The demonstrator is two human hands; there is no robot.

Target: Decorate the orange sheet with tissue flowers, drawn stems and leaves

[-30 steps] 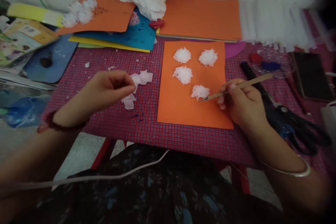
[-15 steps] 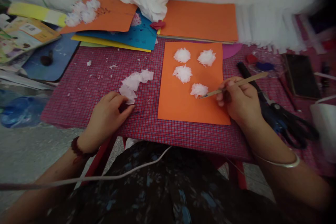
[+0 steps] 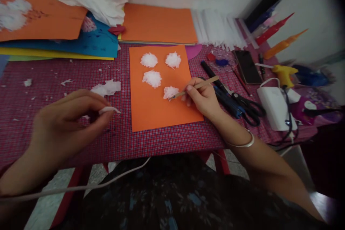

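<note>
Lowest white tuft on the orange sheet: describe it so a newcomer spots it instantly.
On the red checked tablecloth, find the orange sheet nearest the person, its right edge under the right hand. Go to its lowest white tuft. Unlike the three other tufts, it is smaller and has the tip of the wooden stick right at it.

Pinch grips were used on both sides, basically.
Left hand (image 3: 64,125) was held with thumb (image 3: 93,128) and fingers (image 3: 77,106) brought together, left forearm (image 3: 25,169) angled inward; right hand (image 3: 203,100) was curled pen-style, right forearm (image 3: 272,165) slanted in from the lower right.
</note>
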